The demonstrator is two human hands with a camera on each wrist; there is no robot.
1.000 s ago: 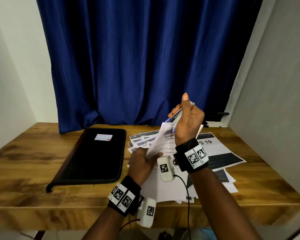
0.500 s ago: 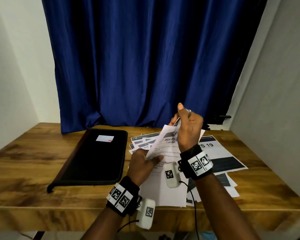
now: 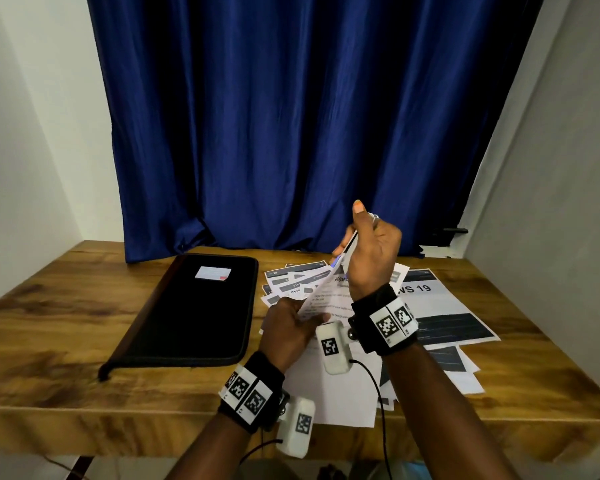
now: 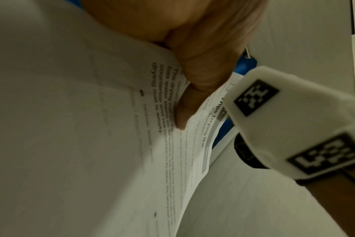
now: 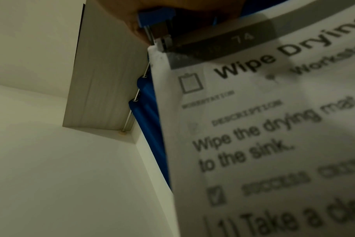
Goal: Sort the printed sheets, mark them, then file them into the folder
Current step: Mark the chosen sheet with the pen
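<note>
Two or more printed sheets (image 3: 321,299), held together and headed "Wipe Drying Mat", are raised above the table (image 3: 66,327). The left hand (image 3: 290,329) pinches their lower edge, thumb on top. The right hand (image 3: 369,251) grips a blue stapler (image 5: 152,27) at their top corner. More loose sheets (image 3: 444,313), too overlapped to count, lie beneath. One black folder (image 3: 194,313) lies closed to their left.
</note>
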